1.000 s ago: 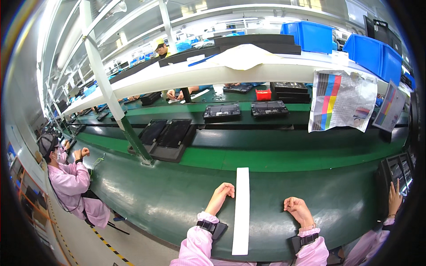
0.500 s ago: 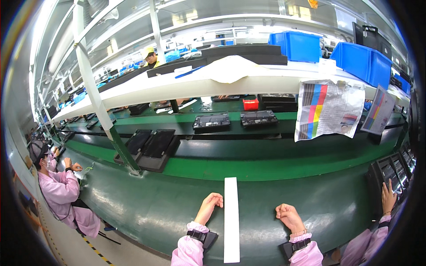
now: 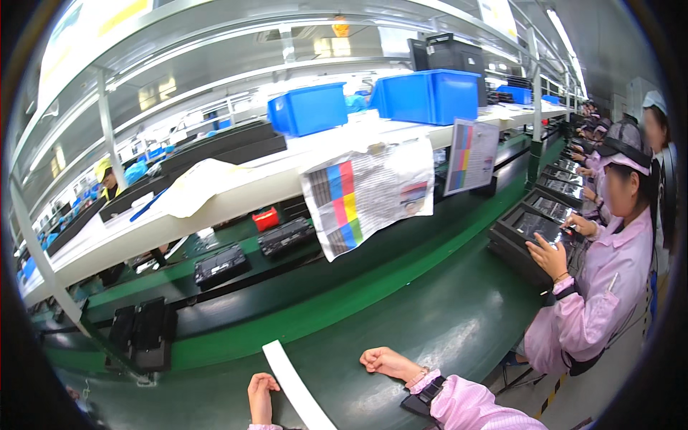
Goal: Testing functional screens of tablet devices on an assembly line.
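My left hand is by the left side of a long white strip lying on the dark green work surface. Its fingers curl in loosely and hold nothing that I can see. On the other side of the strip, apart from it, my right hand rests low over the surface with its fingers folded in and nothing visible in them. A black band with a small box is strapped round my right wrist, over a pink sleeve. My left forearm is mostly cut off by the lower edge.
To the right, a co-worker in pink handles a black-framed device. Across the green belt stand black trays and dark units. A printed sheet hangs from the white shelf, which carries blue bins.
The view has swung to the right, so the co-worker on the right shows more fully and the one on the left is gone. My hands stay on either side of the white strip.
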`<control>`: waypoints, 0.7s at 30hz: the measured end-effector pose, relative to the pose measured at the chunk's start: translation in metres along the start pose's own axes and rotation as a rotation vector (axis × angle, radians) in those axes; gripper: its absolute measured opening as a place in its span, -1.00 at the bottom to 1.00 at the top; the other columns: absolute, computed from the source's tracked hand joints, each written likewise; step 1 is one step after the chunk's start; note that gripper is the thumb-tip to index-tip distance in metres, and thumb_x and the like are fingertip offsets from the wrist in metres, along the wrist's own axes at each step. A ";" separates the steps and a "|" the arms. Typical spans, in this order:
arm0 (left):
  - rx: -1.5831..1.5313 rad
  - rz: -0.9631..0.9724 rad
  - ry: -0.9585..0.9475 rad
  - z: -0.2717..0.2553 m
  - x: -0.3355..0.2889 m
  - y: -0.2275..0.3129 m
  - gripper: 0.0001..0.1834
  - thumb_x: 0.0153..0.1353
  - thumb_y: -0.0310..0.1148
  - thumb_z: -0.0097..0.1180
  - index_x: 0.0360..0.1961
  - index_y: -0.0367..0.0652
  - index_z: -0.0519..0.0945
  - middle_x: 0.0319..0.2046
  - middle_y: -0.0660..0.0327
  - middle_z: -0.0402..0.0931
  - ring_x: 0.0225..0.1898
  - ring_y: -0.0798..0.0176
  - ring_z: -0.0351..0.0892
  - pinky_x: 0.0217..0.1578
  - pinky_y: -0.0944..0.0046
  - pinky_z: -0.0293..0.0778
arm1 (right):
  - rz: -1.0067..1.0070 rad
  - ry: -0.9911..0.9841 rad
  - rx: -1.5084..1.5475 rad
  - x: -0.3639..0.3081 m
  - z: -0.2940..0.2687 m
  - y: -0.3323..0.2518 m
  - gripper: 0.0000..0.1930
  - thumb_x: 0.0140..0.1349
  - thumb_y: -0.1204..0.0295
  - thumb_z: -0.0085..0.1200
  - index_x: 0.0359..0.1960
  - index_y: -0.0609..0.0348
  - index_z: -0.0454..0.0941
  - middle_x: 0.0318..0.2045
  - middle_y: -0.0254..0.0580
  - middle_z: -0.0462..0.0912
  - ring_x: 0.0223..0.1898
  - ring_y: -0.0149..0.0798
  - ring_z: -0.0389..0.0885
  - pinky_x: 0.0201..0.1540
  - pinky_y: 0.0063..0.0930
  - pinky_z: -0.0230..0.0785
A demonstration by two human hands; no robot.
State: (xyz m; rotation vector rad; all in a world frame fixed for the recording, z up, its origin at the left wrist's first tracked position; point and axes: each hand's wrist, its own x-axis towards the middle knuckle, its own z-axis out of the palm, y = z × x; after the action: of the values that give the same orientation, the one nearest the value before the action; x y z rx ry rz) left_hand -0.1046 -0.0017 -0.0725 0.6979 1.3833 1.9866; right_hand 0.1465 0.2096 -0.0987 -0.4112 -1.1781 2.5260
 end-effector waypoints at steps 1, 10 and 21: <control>0.095 0.013 -0.057 0.007 -0.011 0.015 -0.88 0.23 -0.51 -0.12 -0.30 -0.28 0.47 -0.49 0.29 0.40 -0.44 0.41 0.35 -0.36 0.47 0.27 | -0.014 0.015 0.001 0.000 -0.001 -0.002 -0.73 -0.15 0.79 -0.18 -0.68 0.09 0.11 -0.49 -0.30 0.25 -0.50 -0.46 0.19 -0.40 -0.68 0.08; -0.007 -0.004 -0.003 -0.001 0.003 0.002 -0.89 0.25 -0.49 -0.16 -0.36 -0.27 0.41 -0.51 0.21 0.42 -0.51 0.36 0.41 -0.40 0.42 0.35 | -0.094 0.035 0.125 -0.001 -0.004 0.003 -0.80 -0.08 0.75 -0.17 -0.58 0.12 0.22 -0.46 -0.29 0.31 -0.49 -0.43 0.26 -0.36 -0.63 0.14; 0.021 -0.025 0.000 -0.004 0.002 -0.005 -0.90 0.24 -0.48 -0.15 -0.36 -0.26 0.42 -0.50 0.22 0.43 -0.51 0.37 0.41 -0.40 0.43 0.34 | -0.082 0.043 0.138 -0.001 -0.006 0.005 -0.80 -0.03 0.74 -0.16 -0.56 0.10 0.21 -0.48 -0.25 0.32 -0.52 -0.42 0.24 -0.40 -0.58 0.14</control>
State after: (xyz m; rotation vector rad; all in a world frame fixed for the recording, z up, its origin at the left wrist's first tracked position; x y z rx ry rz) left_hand -0.1083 -0.0016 -0.0779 0.6866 1.4086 1.9548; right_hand 0.1485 0.2106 -0.1058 -0.3727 -0.9777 2.4964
